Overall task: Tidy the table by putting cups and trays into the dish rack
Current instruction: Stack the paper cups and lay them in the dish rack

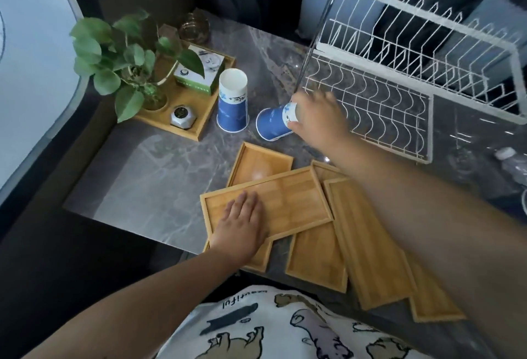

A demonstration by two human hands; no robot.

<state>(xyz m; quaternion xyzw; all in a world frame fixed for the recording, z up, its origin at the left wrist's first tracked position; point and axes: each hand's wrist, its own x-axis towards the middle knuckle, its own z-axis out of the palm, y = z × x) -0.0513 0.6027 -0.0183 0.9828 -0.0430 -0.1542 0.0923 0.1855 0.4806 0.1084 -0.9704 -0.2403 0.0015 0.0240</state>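
Near, the left hand (242,221) lies flat and released on the top bamboo tray (285,201) of a loose pile. Farther, the right hand (316,119) grasps a tilted blue paper cup (272,124) by its base, beside the white dish rack (370,107). Best lift it clear, carry right, and seat it mouth-down. A second cup (232,102) waits left.
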